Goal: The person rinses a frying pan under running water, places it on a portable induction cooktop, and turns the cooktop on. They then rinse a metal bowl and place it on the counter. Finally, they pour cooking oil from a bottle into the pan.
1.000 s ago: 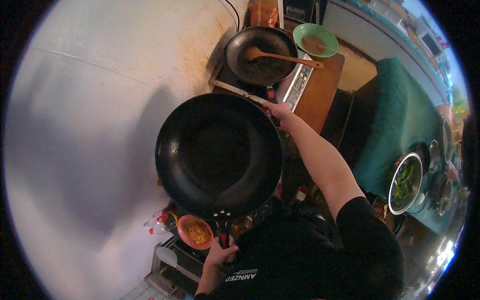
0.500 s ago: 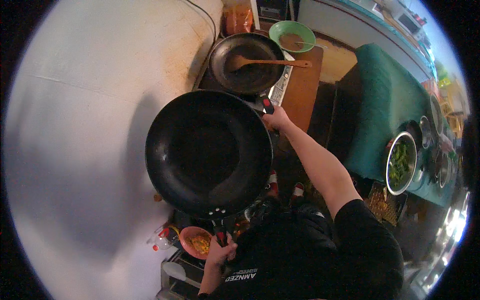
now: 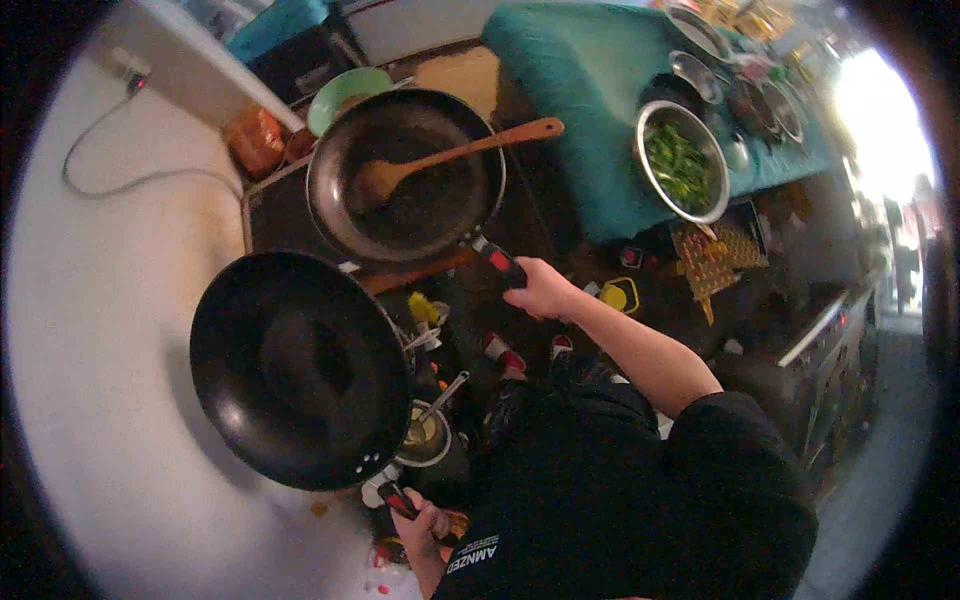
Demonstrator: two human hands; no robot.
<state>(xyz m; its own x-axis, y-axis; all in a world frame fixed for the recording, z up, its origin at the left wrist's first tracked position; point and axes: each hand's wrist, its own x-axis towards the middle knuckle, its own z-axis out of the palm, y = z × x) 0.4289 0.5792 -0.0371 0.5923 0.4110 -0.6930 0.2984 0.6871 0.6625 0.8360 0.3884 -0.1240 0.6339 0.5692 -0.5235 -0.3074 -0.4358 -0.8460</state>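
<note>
My left hand is closed round the black and red handle of a large black wok, held up beside the white wall. My right hand grips the similar handle of a dark frying pan, farther off and to the right. A wooden spatula rests in that pan, its handle reaching over the right rim. Nothing shows inside the wok. Behind the frying pan, a green bowl is partly hidden.
A green-covered table stands at the far right, carrying a metal bowl of leafy greens and several other bowls. Below the wok's right side is a pot with a ladle. A cable runs along the wall at the left.
My right hand has lifted the frying pan with the spatula in it, and it now sits nearer me. The wok has moved left and down in view. My head has turned to the right.
</note>
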